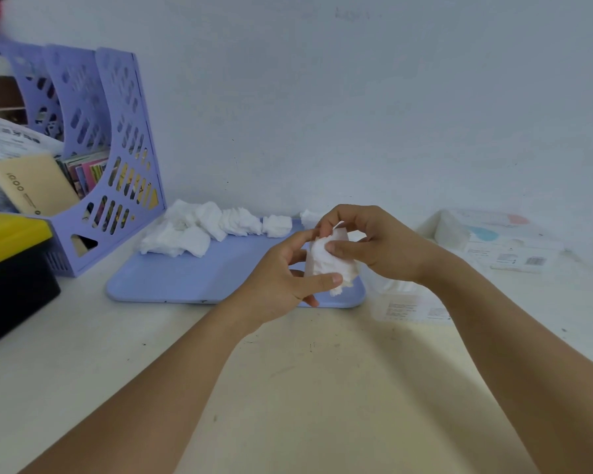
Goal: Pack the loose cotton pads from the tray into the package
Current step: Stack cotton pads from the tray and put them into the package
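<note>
Cotton pads (216, 227) in a soft white heap, far back on the blue tray (192, 278), some spilling off its back edge onto the counter (288, 371). Largest first: pale counter, wide and a bit dusty. Purple file rack (117, 159) at the left by the wall, stuffed with papers. Black and yellow box (11, 265) at the left edge. Blue tray in the middle, mostly bare at the front. White packet (504, 241) lying flat at the right, well apart from the tray.

Then both hands, up over the tray's right corner. Left hand (285, 278) curled around a small pale package (308, 265), thumb pressing on it. Right hand (377, 244) pinching a bunch of pads (332, 265), pushing it at the package mouth. Cannot tell how far in.

Could go wrong: bunch too fat, so pads bend or pop out. Thin package could tear from hard pushing. Loose pads could slip and drop on the dusty counter.
</note>
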Motion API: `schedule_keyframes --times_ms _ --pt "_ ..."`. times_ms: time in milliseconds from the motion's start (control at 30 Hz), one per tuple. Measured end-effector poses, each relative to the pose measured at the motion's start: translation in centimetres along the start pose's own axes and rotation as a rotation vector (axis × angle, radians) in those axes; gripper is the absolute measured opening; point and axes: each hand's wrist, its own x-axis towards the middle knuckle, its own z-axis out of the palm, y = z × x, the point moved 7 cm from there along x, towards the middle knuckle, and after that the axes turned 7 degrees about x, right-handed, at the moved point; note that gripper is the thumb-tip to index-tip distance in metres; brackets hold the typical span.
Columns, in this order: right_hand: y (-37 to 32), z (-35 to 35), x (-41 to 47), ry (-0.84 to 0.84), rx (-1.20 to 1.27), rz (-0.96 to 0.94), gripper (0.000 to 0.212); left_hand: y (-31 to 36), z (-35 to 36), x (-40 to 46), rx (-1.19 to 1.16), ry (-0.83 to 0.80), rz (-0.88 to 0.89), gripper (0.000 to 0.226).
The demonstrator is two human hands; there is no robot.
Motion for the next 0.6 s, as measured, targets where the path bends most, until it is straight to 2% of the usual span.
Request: schedule_keyframes --times_ms 100,233,400,600 --pt "-0.3 -0.2 0.1 0.023 -0.004 -0.025 0.012 0.1 -0.1 0.1 -0.010 0.011 -0.005 0.056" --pt "-0.4 0.7 0.1 -0.053 -0.039 -0.032 0.034 0.2 -0.1 -0.1 0.037 0.000 0.008 0.055" --pt "-0.7 -0.5 0.2 0.110 -0.081 -0.088 0.019 0.2 -0.2 -0.1 0.009 0.003 -0.012 0.053" --pt "-0.9 -0.8 0.1 0.163 -0.071 -0.102 0.013 -0.1 -0.5 0.0 -0.046 0.007 -0.035 0.052"
